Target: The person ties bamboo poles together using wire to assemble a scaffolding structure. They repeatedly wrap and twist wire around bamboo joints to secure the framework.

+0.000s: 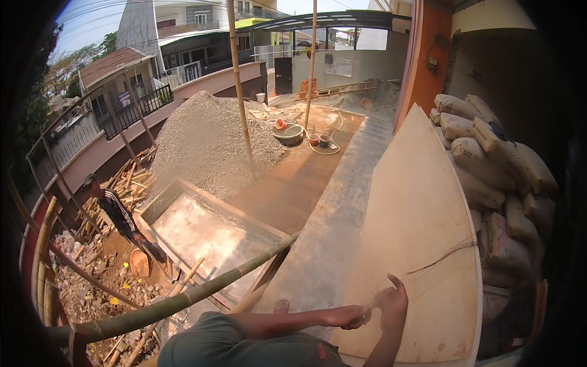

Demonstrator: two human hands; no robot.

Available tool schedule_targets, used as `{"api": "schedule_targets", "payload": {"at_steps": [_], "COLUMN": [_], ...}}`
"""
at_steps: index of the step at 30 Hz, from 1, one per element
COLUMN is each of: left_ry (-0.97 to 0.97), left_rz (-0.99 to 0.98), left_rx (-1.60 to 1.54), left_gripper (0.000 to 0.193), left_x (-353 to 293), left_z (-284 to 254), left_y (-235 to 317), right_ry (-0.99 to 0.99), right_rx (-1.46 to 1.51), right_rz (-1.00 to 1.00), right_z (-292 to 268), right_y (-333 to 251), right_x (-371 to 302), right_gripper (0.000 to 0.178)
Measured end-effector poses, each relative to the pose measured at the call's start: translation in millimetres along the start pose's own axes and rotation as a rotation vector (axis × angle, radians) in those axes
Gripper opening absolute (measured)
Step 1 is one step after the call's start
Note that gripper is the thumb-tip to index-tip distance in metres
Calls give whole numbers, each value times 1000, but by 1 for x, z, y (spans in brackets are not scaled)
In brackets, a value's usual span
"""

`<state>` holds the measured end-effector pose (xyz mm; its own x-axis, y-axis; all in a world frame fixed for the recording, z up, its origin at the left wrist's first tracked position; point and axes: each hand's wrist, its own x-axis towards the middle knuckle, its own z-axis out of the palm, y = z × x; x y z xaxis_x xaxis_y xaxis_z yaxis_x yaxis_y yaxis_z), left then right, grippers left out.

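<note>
My left hand is closed in front of me, its fingertips pinched together close to the right hand. Whatever it grips is too small to make out. My right hand is raised beside it, one finger pointing up and the others curled toward the left hand. What sits between those fingers cannot be seen clearly. Just beyond the right fingertip, a bundle of thin dark wires stretches across the large pale plywood sheet. Its strands fan out at the end near my hand, and I cannot tell whether any are held.
Filled sacks are stacked to the right. A bamboo pole crosses at the lower left. Beyond it lie a mixing trough and a gravel heap. A person stands by the trough. A basin and buckets are farther off.
</note>
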<state>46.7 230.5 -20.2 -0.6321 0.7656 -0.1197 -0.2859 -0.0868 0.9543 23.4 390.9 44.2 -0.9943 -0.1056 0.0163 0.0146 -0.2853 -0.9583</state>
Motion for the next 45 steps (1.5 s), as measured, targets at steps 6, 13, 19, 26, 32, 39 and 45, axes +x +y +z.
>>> {"api": "schedule_targets", "payload": {"at_steps": [6,13,19,26,32,39,45], "left_ry": [291,514,129,-173,41,642,1158], "left_rz": [80,33,-55,17,318,411,336], "left_rx": [-50,231,-24,-629,-750,-462,-275], "left_gripper": [60,58,57,53,43,32,27], "left_x": [-42,-57,-80,-130,-143,-191,-232], "left_z": [-15,-52,-106,-154,-152,-150,-135], "left_y": [-31,-38,3,4,4,17,44], "right_ry": [-160,-365,-561,-627,-500,-765,-802], "right_rx": [162,-234,-216,598,460,373,368], "right_rz": [236,169,149,174,120,260,412], "right_z": [35,88,110,167,186,257,334], "right_y": [48,34,41,98,94,90,81], "right_x": [22,42,77,96,116,149,161], "right_gripper": [11,17,17,9,10,11,17]}}
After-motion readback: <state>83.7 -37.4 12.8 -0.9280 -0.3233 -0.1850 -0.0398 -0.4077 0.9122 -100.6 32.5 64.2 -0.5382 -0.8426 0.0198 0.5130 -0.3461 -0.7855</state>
